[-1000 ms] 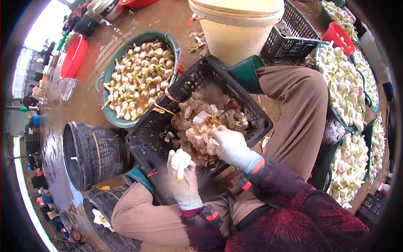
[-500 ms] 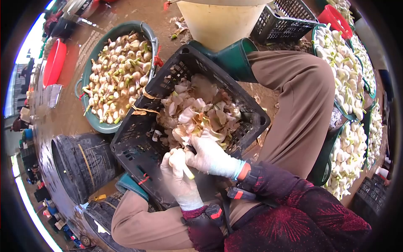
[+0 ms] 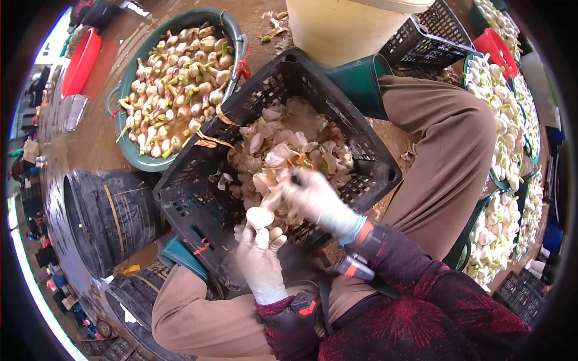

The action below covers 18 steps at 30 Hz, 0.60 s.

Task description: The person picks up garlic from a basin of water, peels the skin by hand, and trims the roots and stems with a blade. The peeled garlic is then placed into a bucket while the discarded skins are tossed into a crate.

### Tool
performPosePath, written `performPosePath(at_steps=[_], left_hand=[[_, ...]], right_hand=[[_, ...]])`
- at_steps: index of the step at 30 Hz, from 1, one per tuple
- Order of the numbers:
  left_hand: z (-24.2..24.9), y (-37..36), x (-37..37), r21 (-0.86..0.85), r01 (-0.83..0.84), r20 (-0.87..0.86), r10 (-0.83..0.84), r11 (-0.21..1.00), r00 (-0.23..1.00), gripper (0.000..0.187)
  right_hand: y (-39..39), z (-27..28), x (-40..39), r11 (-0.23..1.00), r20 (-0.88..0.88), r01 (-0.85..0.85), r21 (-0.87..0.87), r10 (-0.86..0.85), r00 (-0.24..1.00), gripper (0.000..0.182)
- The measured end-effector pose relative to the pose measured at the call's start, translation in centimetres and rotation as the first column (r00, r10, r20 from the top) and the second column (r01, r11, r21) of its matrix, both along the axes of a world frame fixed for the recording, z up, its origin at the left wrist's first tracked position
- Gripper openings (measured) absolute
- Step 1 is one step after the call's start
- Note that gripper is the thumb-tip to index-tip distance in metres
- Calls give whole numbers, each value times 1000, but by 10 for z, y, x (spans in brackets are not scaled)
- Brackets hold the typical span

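Observation:
In my left hand (image 3: 262, 265) a pale, peeled garlic bulb (image 3: 260, 217) is gripped by the fingertips, over the near side of a black plastic crate (image 3: 211, 240). My right hand (image 3: 316, 201), blurred by motion, is closed just right of the bulb. A strip of garlic skin (image 3: 274, 197) runs between its fingers and the bulb. A small dark tool (image 3: 297, 177) pokes out by its thumb; its kind is smeared. Both hands wear whitish gloves. Loose papery garlic skins (image 3: 283, 153) are heaped inside the crate.
A green tub (image 3: 129, 147) of unpeeled garlic in water stands at the upper left. Large black buckets (image 3: 111, 219) lie left of the crate. Tubs of white garlic (image 3: 497, 120) line the right side. Ahead are a cream bucket (image 3: 346, 30) and another black crate (image 3: 427, 42).
My right hand has lifted away from the bulb, drawing skin off. In my left hand the bulb has turned, its stem no longer pointing towards me. The camera view has shifted slightly.

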State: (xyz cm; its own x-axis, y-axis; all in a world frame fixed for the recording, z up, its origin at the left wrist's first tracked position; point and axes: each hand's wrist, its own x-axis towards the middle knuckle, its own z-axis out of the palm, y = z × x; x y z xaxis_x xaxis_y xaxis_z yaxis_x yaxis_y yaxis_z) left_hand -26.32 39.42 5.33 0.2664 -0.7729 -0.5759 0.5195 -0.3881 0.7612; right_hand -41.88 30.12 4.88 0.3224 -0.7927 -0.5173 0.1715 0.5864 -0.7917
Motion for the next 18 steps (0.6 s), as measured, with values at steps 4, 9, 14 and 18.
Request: performPosePath(at_steps=[4, 9, 14, 18], left_hand=[[9, -6, -7, 27, -58, -25, 58, 998, 998, 38], [1, -3, -24, -84, 32, 487, 13, 996, 873, 34], [-2, -2, -42, -96, -25, 625, 80, 995, 777, 38], [1, -7, -41, -105, 29, 589, 38, 994, 807, 39]], right_hand=[[3, -19, -6, 879, -396, -21, -477, -194, 897, 25], [37, 24, 17, 725, -656, -396, -564, -103, 747, 23], [40, 16, 25, 712, -691, -398, -578, -169, 703, 12], [25, 11, 20, 730, -637, -320, -604, -201, 744, 14]])
